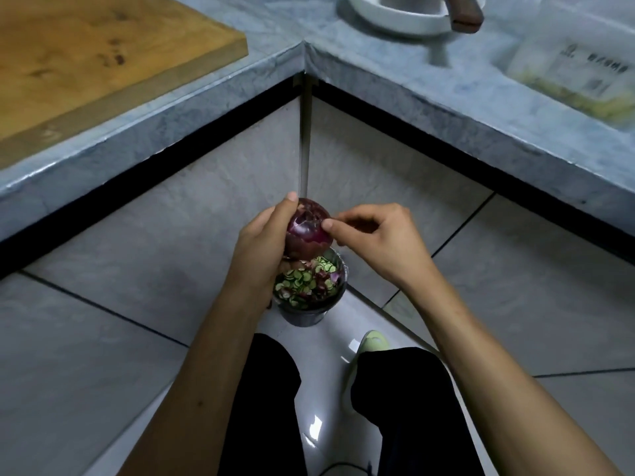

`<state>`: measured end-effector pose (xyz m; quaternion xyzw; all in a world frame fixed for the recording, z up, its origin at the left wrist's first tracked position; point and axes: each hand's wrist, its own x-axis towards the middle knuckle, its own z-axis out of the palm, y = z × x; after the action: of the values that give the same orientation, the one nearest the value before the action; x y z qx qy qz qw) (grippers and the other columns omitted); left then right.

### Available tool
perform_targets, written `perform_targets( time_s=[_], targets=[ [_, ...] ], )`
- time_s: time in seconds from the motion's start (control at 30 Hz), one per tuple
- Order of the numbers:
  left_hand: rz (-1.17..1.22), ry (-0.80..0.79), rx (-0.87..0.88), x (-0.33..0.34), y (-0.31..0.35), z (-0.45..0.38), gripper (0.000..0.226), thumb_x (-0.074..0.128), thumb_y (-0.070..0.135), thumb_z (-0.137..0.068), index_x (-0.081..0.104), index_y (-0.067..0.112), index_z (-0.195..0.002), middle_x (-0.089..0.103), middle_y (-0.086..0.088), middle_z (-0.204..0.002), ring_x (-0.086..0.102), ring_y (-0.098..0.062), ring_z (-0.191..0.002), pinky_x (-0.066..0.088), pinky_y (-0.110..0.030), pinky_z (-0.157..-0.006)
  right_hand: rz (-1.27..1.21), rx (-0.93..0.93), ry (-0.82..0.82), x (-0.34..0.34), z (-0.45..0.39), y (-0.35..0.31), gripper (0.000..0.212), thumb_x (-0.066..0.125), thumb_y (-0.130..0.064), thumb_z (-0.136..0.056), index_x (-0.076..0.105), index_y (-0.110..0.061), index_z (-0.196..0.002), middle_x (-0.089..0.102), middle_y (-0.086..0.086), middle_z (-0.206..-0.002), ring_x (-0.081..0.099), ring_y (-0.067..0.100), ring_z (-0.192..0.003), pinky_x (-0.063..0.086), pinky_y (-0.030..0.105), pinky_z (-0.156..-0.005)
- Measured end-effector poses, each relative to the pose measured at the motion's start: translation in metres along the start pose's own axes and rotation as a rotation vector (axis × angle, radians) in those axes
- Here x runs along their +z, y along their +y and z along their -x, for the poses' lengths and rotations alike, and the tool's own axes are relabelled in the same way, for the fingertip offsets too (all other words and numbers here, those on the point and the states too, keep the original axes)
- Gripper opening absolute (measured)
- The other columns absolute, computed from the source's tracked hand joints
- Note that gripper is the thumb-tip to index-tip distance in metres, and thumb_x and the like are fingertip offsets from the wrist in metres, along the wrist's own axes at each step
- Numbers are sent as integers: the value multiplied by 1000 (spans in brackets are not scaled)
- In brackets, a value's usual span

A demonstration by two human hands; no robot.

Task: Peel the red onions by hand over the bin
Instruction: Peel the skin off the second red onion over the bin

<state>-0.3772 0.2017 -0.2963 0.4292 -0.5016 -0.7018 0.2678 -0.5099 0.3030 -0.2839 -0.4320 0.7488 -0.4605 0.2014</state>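
Now the left hand (266, 242) grips the onion (307, 228) above the bin (309, 314); the right hand (374, 237), just beside, pinches skin at the onion's upper right.

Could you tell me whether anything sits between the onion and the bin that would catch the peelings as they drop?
Nothing visible does. The left hand grips the red onion directly above the bin, while the right hand pinches skin at its side. Only open air lies below the onion, and the bin already holds scraps.
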Motion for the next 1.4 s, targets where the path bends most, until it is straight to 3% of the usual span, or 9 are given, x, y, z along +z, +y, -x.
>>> perform_targets(
  time_s=[0.1,0.33,0.5,0.67,0.93,1.03,1.13,1.4],
  targets=[
    [-60,-13,34,1,11,4,29,60,51,-96,75,27,-94,78,5,-83,76,-12,-75,52,-22,-52,45,-36,-8,-8,-2,-9,16,78,-33,-81,79,-17,-87,72,-9,-69,67,4,-67,56,27,-68],
    [-156,3,103,-2,20,3,24,66,47,-93,76,25,-91,73,9,-71,72,-7,-62,45,-17,-43,10,63,-136,-14,-11,-13,16,81,-32,-78,80,-16,-82,75,-1,-70,72,17,-72,59,47,-75],
    [-214,16,100,-6,14,2,20,69,41,-93,74,24,-83,70,11,-62,69,-4,-55,43,-16,-40,46,91,-203,-8,-9,-14,12,79,-26,-82,80,-14,-83,75,0,-72,73,20,-73,59,47,-76],
    [-259,41,128,-8,6,-1,21,71,42,-91,75,24,-82,70,9,-70,71,-8,-62,45,-18,-42,166,65,-168,-1,-7,-18,7,77,-19,-83,80,-18,-77,73,-3,-66,70,12,-67,59,39,-71],
    [-298,113,144,-7,-11,-7,15,73,51,-84,76,41,-73,73,16,-74,74,-14,-82,59,-35,-65,317,27,-127,7,-5,-17,16,70,-9,-81,78,-15,-69,72,-3,-64,66,13,-73,50,19,-73],
    [-298,121,146,-3,-16,-6,15,72,54,-81,76,41,-74,73,14,-74,73,-17,-83,62,-41,-70,324,44,-100,10,-2,-12,18,69,-5,-80,77,-14,-67,72,-4,-64,65,11,-71,46,10,-63],
    [-297,121,149,-1,-20,-4,16,72,55,-79,76,40,-76,73,11,-75,74,-18,-83,63,-45,-73,326,51,-64,12,2,-7,18,70,-7,-79,76,-15,-64,69,-5,-61,63,12,-69,44,13,-53],
    [-115,88,38,1,-19,2,21,69,43,-90,80,27,-82,77,2,-83,76,-17,-83,62,-36,-70,232,-14,127,18,10,-2,16,67,-2,-73,67,-8,-58,63,4,-54,61,20,-55,52,31,-54]
  ],
)
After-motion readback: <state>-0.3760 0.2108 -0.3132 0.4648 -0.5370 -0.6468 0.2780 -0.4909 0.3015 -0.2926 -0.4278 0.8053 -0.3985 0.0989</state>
